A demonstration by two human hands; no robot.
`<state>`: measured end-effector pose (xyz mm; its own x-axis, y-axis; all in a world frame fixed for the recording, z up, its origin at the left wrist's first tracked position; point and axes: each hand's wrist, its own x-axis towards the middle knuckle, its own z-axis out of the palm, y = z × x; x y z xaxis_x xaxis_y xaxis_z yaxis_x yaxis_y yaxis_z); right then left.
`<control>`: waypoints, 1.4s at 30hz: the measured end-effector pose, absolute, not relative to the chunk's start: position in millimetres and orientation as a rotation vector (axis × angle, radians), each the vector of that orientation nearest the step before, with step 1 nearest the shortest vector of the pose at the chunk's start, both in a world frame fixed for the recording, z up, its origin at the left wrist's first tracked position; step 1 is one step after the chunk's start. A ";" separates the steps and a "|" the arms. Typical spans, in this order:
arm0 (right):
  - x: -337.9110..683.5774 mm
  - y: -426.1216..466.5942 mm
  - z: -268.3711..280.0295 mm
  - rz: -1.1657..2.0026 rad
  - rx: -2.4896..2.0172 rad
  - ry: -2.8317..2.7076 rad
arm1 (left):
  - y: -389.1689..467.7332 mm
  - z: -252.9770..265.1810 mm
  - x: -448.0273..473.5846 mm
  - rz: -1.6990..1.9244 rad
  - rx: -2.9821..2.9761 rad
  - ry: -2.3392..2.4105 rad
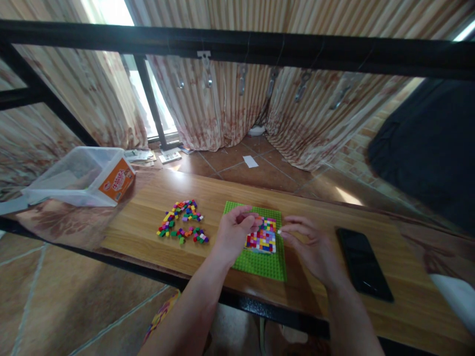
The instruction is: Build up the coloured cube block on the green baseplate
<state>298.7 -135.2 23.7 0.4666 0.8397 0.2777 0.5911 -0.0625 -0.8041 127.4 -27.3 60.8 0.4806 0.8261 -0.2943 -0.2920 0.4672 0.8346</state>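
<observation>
A green studded baseplate (260, 269) lies on the wooden board, and a block of small multicoloured bricks (262, 241) stands on it. Over the left part of this block is my left hand (233, 232), thumb and fingers closed together; anything between them is hidden. My right hand (309, 242) hovers just off the plate's right edge. Between its thumb and forefinger it pinches a tiny white brick (279, 231). Loose bricks in many colours (171, 223) are scattered in a rough ring on the board, left of my left hand.
A black phone (363, 264) lies to the right of my right hand. At the far left stands a clear plastic box (74, 190) with an orange label. A black metal bar (237, 44) crosses ahead, with curtains (222, 109) behind it. The wooden board (141, 247) has a dark front edge.
</observation>
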 end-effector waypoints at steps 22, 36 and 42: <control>289.3 -120.1 12.4 0.742 -1.688 -0.845 | -29.6 65.6 130.0 0.728 0.846 0.851; 288.9 -121.4 8.5 0.915 -1.575 -0.639 | -30.2 65.1 129.8 0.694 0.865 0.841; 287.1 -120.6 6.8 0.947 -1.548 -0.550 | -29.4 64.9 130.8 0.681 0.873 0.846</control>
